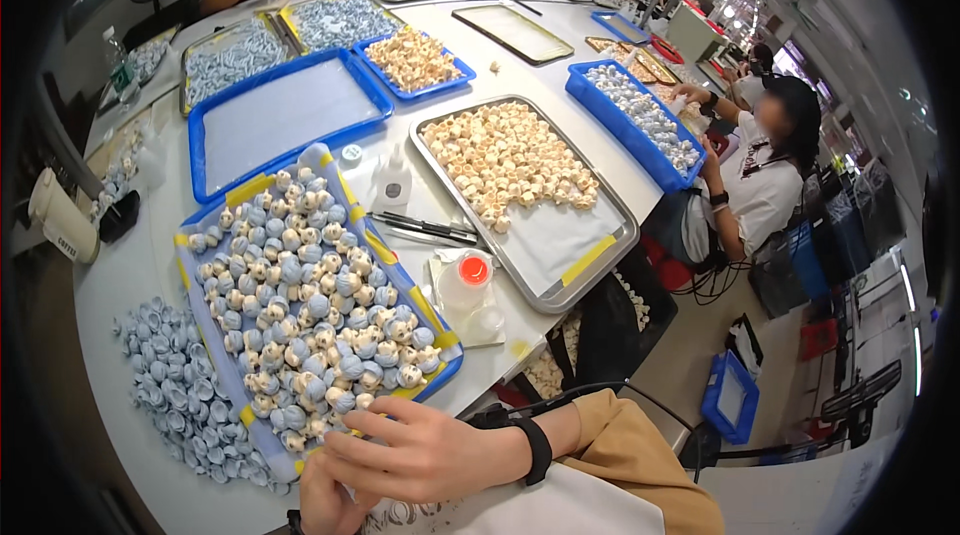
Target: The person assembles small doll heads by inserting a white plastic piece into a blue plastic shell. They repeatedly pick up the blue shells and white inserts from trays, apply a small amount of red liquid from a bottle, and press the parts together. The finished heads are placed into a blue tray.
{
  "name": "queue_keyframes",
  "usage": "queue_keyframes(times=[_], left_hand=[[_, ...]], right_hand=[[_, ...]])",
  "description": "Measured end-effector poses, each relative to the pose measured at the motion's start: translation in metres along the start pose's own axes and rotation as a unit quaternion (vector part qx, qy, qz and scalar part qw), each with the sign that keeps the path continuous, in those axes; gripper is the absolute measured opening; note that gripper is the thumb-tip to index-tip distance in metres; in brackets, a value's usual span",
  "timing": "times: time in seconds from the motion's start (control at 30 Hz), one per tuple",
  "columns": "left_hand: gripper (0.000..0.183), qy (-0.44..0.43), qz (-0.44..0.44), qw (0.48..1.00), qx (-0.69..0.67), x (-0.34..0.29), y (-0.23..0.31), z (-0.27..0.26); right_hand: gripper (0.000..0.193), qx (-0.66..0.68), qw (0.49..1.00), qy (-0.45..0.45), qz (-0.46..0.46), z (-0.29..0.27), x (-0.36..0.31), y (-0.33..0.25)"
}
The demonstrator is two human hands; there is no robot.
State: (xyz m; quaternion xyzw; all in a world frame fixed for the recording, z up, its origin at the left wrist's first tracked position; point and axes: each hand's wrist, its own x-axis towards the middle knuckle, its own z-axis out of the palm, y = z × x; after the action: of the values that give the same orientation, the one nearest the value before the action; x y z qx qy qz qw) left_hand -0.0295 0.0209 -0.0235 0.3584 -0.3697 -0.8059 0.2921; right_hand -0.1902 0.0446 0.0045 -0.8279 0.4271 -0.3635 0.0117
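Observation:
My left hand (pixel 325 497) and my right hand (pixel 425 450) meet at the near edge of a cloth-lined blue tray (pixel 440 375). Fingers of both are curled together, and whatever they hold is hidden behind them. Many small cream doll heads with pale blue caps or hair (pixel 318 303) fill the tray. Left of it lies a loose pile of pale blue, cup-shaped pieces (pixel 185 395). To the right, a metal tray (pixel 630 235) carries plain cream doll heads (pixel 515 160), with bare white liner at its near end.
A container with a red-orange top (pixel 473 271), black pen-like tools (pixel 425 227) and a white bottle (pixel 395 180) stand between the trays. Behind are a lined blue tray (pixel 195 150) and a blue tray of cream pieces (pixel 455 75). A co-worker (pixel 765 175) sits right, beside another filled blue tray (pixel 660 175).

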Motion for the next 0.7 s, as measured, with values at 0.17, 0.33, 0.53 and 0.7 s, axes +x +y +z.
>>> queue_keyframes(times=[0.17, 0.33, 0.53, 0.7], left_hand=[[0.029, -0.033, -0.11, 0.988, -0.106, -0.003, 0.012, -0.004], [0.027, -0.028, -0.106, 0.987, -0.115, -0.005, 0.015, -0.005], [0.021, -0.079, -0.113, 0.977, -0.162, -0.006, 0.007, -0.021], [0.022, -0.01, -0.086, 0.971, -0.222, -0.008, 0.017, -0.009]], right_hand=[[0.041, -0.005, 1.0, 0.008, -0.028, 0.007, 0.0, 0.003], [0.04, 0.018, 0.999, 0.002, -0.033, 0.008, 0.006, -0.001], [0.032, 0.025, 0.997, 0.045, -0.055, 0.017, 0.007, 0.002], [0.03, 0.036, 0.999, 0.036, 0.01, 0.017, 0.002, 0.006]])
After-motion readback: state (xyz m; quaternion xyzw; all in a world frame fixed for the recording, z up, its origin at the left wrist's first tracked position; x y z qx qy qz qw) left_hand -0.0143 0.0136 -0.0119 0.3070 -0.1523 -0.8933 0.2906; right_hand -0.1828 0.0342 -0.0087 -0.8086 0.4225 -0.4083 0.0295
